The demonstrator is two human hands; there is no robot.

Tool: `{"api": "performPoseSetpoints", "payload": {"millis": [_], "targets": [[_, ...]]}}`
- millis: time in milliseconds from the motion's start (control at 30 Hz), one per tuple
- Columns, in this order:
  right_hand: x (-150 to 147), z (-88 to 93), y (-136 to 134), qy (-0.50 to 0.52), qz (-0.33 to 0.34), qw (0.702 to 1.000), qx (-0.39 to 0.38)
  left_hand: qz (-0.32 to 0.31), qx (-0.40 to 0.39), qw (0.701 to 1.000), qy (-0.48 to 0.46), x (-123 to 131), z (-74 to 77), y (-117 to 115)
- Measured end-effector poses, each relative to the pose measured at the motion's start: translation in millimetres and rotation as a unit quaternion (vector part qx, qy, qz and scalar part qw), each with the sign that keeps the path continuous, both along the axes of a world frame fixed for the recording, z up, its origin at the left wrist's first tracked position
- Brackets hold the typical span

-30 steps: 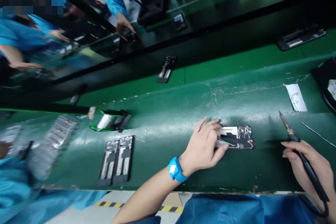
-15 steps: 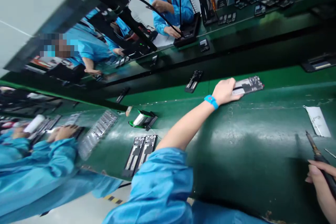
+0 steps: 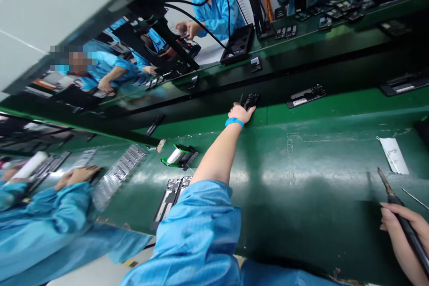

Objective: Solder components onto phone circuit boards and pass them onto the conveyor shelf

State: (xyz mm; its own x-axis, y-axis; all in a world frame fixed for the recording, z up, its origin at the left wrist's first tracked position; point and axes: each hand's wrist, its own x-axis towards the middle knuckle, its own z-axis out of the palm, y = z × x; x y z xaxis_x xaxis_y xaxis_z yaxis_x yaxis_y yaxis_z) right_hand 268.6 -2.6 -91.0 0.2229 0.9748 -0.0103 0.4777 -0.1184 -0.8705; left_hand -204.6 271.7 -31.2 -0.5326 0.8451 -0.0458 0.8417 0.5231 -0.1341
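My left hand (image 3: 241, 114), with a blue band at its wrist, reaches to the far strip of the bench. Its thumb and fingers close around the near end of an opened phone (image 3: 252, 99), whose dark inner side faces up. To its right another opened phone (image 3: 306, 96) lies on the same strip, apart from the hand. At the lower right my right hand (image 3: 404, 228) grips a soldering iron (image 3: 397, 199) like a pen, its tip pointing up and left over the green bench.
A white pad (image 3: 393, 155) and thin metal tweezers (image 3: 415, 199) lie near the iron. Left of my arm are a solder spool (image 3: 176, 156), phones side by side (image 3: 166, 203) and a clear tray (image 3: 119, 174). Co-workers' hands (image 3: 78, 175) are at far left; others sit behind the ledge.
My left hand has let go of the right-hand phone, which now lies on the far strip. It has moved left and taken hold of the other phone. My right hand still holds the iron.
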Motion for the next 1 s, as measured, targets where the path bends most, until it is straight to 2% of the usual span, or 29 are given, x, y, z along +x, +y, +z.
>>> {"api": "performPoseSetpoints", "payload": {"millis": [133,267,333,400,467,533,600,633,667,733,833,933,1000], "targets": [[-4,12.1,6,-0.029,0.051,0.996,0.070,-0.011,0.005,1.000,-0.026,-15,-2.6,1],[-7,13.9,6,-0.042,0.057,0.995,0.067,-0.027,0.023,0.999,-0.030,-3,7.2,2],[-8,14.1,4,-0.040,0.051,0.996,0.064,-0.059,0.033,0.997,-0.040,9,17.2,-9],[-10,15.0,4,-0.031,0.052,0.995,0.076,-0.113,0.038,0.991,-0.062,26,27.1,-36],[-12,16.5,4,-0.021,0.061,0.995,0.082,-0.197,0.029,0.974,-0.107,49,34.3,-77],[-13,17.7,5,-0.014,0.065,0.994,0.081,-0.360,0.038,0.920,-0.152,73,38.0,-127],[-14,17.7,5,-0.018,0.067,0.994,0.083,-0.508,0.042,0.845,-0.165,94,38.2,-176],[-13,17.2,5,-0.025,0.074,0.993,0.087,-0.550,0.036,0.815,-0.178,102,37.2,-197],[-13,16.6,5,-0.032,0.087,0.991,0.095,-0.570,0.042,0.799,-0.186,108,35.5,-214],[-13,15.9,4,-0.034,0.127,0.985,0.108,-0.583,0.044,0.786,-0.203,113,30.9,-237],[-19,19.6,2,-0.021,0.179,0.975,0.133,-0.575,0.037,0.785,-0.228,114,27.4,-249],[-33,28.0,-1,-0.014,0.208,0.967,0.147,-0.559,0.058,0.783,-0.266,123,35.5,-256],[-44,32.2,-3,0.000,0.229,0.962,0.146,-0.515,0.083,0.773,-0.361,137,44.9,-266]]}}
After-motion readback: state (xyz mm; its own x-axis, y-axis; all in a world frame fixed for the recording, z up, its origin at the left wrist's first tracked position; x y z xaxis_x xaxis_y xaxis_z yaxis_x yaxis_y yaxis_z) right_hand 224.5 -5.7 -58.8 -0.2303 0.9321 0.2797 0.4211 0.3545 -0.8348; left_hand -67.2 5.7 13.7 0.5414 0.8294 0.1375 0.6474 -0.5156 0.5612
